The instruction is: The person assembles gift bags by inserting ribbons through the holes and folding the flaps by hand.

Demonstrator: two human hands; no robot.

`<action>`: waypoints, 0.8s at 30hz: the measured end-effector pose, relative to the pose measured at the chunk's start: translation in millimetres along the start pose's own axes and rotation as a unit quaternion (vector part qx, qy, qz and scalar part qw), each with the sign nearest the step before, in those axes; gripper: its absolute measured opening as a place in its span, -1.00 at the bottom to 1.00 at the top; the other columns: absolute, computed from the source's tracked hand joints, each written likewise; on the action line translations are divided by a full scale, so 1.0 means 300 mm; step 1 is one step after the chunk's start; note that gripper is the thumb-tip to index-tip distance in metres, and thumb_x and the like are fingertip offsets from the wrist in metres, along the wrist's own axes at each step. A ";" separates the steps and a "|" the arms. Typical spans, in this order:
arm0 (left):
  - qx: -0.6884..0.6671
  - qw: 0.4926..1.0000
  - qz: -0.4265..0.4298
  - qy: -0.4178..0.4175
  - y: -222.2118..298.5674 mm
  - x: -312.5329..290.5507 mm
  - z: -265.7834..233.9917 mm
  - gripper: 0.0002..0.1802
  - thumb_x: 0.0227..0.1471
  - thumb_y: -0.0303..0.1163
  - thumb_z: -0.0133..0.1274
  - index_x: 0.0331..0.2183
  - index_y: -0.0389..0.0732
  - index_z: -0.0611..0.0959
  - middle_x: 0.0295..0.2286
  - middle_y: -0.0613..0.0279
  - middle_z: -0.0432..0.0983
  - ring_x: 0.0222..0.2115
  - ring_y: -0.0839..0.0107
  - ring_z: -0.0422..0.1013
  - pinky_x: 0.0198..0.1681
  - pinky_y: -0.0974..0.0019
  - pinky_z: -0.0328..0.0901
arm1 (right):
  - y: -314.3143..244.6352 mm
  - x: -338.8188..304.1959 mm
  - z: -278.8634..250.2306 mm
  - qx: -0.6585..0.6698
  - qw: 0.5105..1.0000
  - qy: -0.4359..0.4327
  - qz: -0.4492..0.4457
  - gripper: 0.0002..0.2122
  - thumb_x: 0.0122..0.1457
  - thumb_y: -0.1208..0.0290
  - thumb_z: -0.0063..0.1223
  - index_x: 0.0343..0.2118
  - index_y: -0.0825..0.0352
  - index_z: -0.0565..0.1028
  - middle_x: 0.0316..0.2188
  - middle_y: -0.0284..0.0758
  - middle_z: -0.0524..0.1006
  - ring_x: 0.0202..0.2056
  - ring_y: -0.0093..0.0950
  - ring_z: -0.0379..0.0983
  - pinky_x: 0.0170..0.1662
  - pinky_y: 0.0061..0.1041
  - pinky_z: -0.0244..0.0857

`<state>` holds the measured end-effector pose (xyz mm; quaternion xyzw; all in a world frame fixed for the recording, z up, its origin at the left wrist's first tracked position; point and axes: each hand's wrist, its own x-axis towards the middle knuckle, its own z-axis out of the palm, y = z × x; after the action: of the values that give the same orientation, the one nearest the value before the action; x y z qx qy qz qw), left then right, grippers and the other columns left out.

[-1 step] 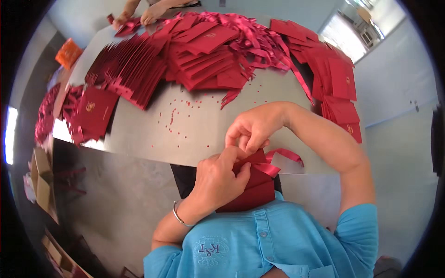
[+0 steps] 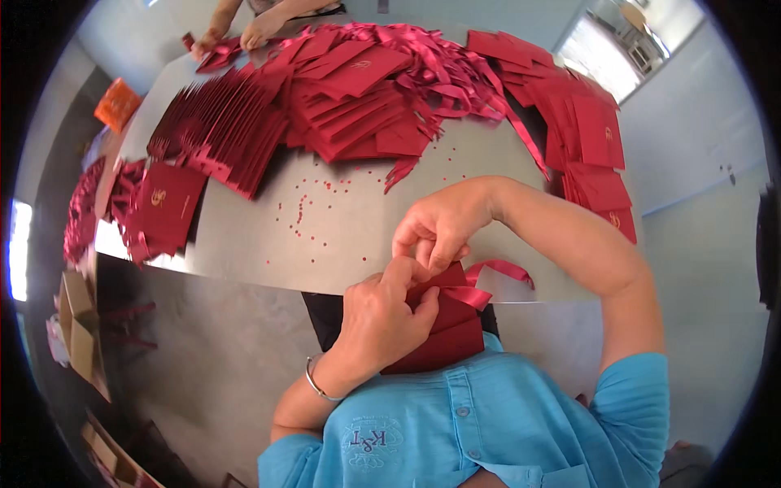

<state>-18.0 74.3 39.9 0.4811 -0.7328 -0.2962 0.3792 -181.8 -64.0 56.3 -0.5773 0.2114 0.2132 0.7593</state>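
A dark red paper piece [image 2: 443, 343] with a fold across it, probably a flat bag, lies against my front at the table's edge. My left hand [image 2: 384, 315] grips its left side, thumb on the face. A glossy red ribbon [image 2: 465, 297] crosses its upper part, and its loose tail curls onto the table to the right. At the paper's top edge, my right hand [image 2: 435, 232] is closed, thumb and fingertips pinched together beside the left fingers. What lies between those fingertips is hidden.
Fanned red paper pieces [image 2: 350, 122] cover the metal table's [image 2: 236, 236] far side, with a ribbon heap [image 2: 455, 77] behind. More stacks stand right [image 2: 598, 138] and left [image 2: 167, 203]. Small red dots lie scattered midway. Another person's hands [image 2: 259, 31] work at the far left.
The view has shifted very slightly. Both hands keep their hold and place at the red paper piece.
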 end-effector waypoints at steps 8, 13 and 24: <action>-0.004 0.998 -0.034 -0.047 0.033 0.011 -0.014 -0.77 -0.17 -0.53 0.23 -0.42 -0.28 0.51 -0.60 0.14 0.58 -0.56 0.41 0.54 -0.48 0.42 0.37 | 0.037 0.001 0.057 0.066 0.994 0.085 0.004 -0.67 -0.13 0.67 0.13 -0.21 0.44 0.45 -0.52 -0.42 0.52 -0.59 -0.73 0.28 -0.58 -0.72 0.07; -0.082 0.980 -0.137 -0.119 0.027 0.044 -0.037 -0.82 -0.13 -0.55 0.17 -0.42 -0.33 0.50 -0.56 0.07 0.60 -0.54 0.39 0.56 -0.47 0.40 0.37 | 0.078 0.007 0.106 0.092 0.968 0.234 -0.021 -0.67 -0.19 0.68 0.16 -0.26 0.48 0.43 -0.53 -0.38 0.52 -0.59 -0.71 0.30 -0.57 -0.71 0.08; -0.141 0.970 -0.157 -0.120 0.019 0.037 -0.015 -0.84 -0.17 -0.59 0.17 -0.45 -0.29 0.52 -0.67 0.38 0.49 -0.60 0.76 0.30 -0.52 0.57 0.20 | 0.158 0.034 0.056 0.150 0.844 0.474 -0.201 -0.73 -0.06 0.60 0.20 -0.27 0.42 0.41 -0.46 -0.29 0.53 -0.52 -0.67 0.39 -0.54 -0.73 0.15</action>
<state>-19.7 65.7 50.1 0.4928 -0.6387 -0.5080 0.3017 -198.9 -35.3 17.4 -0.5165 0.4542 -0.2786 0.6703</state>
